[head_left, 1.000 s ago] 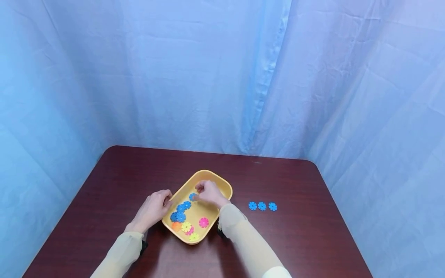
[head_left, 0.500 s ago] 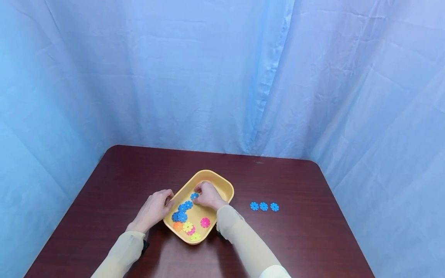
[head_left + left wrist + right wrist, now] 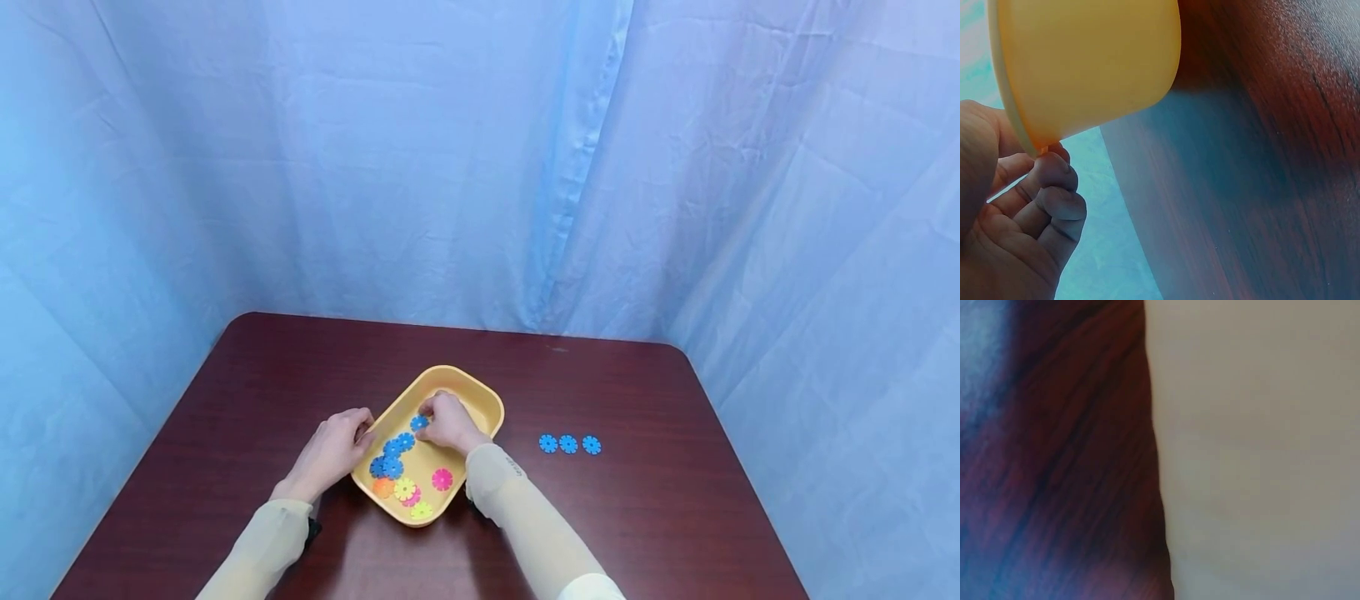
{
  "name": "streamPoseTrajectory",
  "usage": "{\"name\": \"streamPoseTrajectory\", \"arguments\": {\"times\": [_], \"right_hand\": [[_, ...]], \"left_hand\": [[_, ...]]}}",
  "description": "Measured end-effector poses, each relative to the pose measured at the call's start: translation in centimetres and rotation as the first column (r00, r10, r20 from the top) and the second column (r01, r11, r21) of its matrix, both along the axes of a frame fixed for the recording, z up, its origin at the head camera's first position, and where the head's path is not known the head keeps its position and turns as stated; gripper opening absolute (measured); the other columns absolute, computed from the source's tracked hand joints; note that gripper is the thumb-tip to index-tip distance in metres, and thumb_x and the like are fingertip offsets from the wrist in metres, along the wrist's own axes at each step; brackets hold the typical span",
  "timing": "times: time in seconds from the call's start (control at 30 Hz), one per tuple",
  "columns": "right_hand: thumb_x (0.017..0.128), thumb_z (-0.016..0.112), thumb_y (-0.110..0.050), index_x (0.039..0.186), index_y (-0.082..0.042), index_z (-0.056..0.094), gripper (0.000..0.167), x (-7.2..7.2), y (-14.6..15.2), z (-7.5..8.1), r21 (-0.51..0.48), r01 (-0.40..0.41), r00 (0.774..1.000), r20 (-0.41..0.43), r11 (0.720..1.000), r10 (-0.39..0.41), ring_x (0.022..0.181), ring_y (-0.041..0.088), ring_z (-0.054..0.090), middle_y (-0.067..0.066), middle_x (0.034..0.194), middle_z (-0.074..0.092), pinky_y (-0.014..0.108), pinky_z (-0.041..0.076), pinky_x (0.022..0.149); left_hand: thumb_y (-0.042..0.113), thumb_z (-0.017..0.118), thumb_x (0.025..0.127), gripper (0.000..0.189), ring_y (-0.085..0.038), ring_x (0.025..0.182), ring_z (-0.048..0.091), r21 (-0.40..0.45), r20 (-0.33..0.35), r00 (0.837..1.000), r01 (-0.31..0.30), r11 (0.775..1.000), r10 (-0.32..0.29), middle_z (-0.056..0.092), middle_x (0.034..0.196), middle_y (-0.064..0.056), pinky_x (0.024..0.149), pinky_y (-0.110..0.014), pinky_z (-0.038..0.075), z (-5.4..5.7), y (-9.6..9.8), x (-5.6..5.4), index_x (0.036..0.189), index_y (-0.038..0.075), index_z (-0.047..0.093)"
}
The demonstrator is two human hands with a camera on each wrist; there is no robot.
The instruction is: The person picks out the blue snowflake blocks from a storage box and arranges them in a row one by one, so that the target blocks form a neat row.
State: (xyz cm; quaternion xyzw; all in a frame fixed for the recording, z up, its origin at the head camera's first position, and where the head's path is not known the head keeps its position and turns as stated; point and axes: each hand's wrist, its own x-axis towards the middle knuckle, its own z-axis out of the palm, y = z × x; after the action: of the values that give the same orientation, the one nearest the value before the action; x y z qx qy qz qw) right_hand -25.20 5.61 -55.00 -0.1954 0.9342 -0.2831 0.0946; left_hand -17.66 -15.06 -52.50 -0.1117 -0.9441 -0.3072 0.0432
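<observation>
My left hand (image 3: 335, 446) pinches the rim of a yellow plastic tub (image 3: 486, 398); the left wrist view shows the thumb and fingers at the edge of the tub wall (image 3: 1094, 62). Inside the tub, my right hand (image 3: 450, 422) has its thumb and finger on either side of a blue snowflake disc (image 3: 419, 423). More blue snowflake discs (image 3: 392, 466) overlap nearby along the left wall. Toward the near end lie an orange disc (image 3: 383, 487), yellow discs (image 3: 405, 488) and pink discs (image 3: 442, 479). A pale sleeve (image 3: 1260, 450) fills much of the right wrist view, where the hand is hidden.
To the right of the tub, three blue snowflake discs (image 3: 568, 444) lie in a row on the dark red wooden table (image 3: 637, 517). Light blue curtains (image 3: 420, 167) hang behind the table and at both sides.
The right hand's thumb and finger have drawn closer together around the blue snowflake disc. The left hand keeps its place on the tub, and the row of discs is unchanged.
</observation>
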Motion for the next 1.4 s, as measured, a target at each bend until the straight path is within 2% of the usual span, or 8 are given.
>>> {"name": "streamPoseTrajectory", "arguments": {"times": [0.3, 0.57, 0.8, 1.07, 1.23, 1.4], "right_hand": [[0.076, 0.087, -0.017, 0.101, -0.004, 0.074, 0.031, 0.0, -0.2, -0.2, 0.011, 0.021, 1.0, 0.0, 1.0, -0.021, 0.085, 0.011, 0.056, 0.002, 0.094, 0.064, 0.027, 0.049, 0.082], [0.079, 0.085, -0.018, 0.101, -0.004, 0.074, 0.028, 0.0, -0.4, -0.3, 0.04, 0.052, 0.999, 0.012, 0.998, -0.052, 0.087, 0.011, 0.059, 0.003, 0.098, 0.067, 0.029, 0.051, 0.083], [0.078, 0.084, -0.017, 0.098, -0.004, 0.074, 0.026, 0.0, -0.3, -0.3, 0.013, 0.053, 0.999, 0.013, 0.999, -0.053, 0.084, 0.01, 0.059, 0.003, 0.095, 0.068, 0.027, 0.051, 0.079], [0.08, 0.081, -0.014, 0.093, -0.006, 0.071, 0.019, 0.1, 0.6, 0.3, -0.064, 0.047, 0.998, 0.033, 0.997, -0.045, 0.079, 0.011, 0.058, 0.002, 0.091, 0.067, 0.027, 0.051, 0.076], [0.081, 0.08, -0.017, 0.096, -0.007, 0.071, 0.02, 0.1, 1.4, 1.1, -0.06, 0.044, 0.999, 0.013, 0.997, -0.043, 0.082, 0.01, 0.06, -0.001, 0.091, 0.067, 0.026, 0.052, 0.077], [0.081, 0.08, -0.016, 0.099, -0.004, 0.071, 0.023, 0.1, 2.2, 2.0, -0.102, 0.067, 0.998, -0.001, 0.993, -0.067, 0.083, 0.012, 0.059, 0.002, 0.092, 0.067, 0.028, 0.051, 0.077]], "left_hand": [[0.006, 0.074, 0.088, 0.013, -0.011, 0.059, 0.046, 0.001, 0.003, 1.0, -0.008, 1.0, 0.008, 0.048, 0.07, 0.003, 0.052, -0.026, 0.039, 0.1, 0.1, 0.1, 0.086, 0.012, 0.063], [0.005, 0.074, 0.088, 0.013, -0.011, 0.059, 0.046, 0.003, -0.014, 1.0, -0.003, 1.0, 0.003, 0.049, 0.07, 0.004, 0.052, -0.025, 0.039, 0.1, 0.1, 0.1, 0.085, 0.012, 0.063], [0.005, 0.075, 0.087, 0.014, -0.011, 0.059, 0.045, -0.001, -0.033, 0.999, -0.001, 1.0, 0.001, 0.048, 0.069, 0.004, 0.052, -0.025, 0.038, 0.2, 0.0, 0.2, 0.084, 0.012, 0.063], [0.005, 0.076, 0.087, 0.016, -0.011, 0.059, 0.045, 0.001, -0.04, 0.999, -0.004, 1.0, 0.004, 0.047, 0.068, 0.004, 0.052, -0.025, 0.038, 0.1, -0.1, 0.3, 0.082, 0.013, 0.062], [0.006, 0.076, 0.087, 0.016, -0.012, 0.06, 0.045, 0.0, -0.025, 1.0, -0.003, 1.0, 0.003, 0.047, 0.069, 0.004, 0.053, -0.025, 0.038, 0.2, 0.0, 0.4, 0.083, 0.013, 0.062], [0.005, 0.075, 0.087, 0.016, -0.012, 0.061, 0.045, -0.002, -0.024, 1.0, 0.0, 1.0, 0.0, 0.047, 0.07, 0.004, 0.054, -0.026, 0.038, 0.2, 0.1, 0.4, 0.083, 0.013, 0.062]]}}
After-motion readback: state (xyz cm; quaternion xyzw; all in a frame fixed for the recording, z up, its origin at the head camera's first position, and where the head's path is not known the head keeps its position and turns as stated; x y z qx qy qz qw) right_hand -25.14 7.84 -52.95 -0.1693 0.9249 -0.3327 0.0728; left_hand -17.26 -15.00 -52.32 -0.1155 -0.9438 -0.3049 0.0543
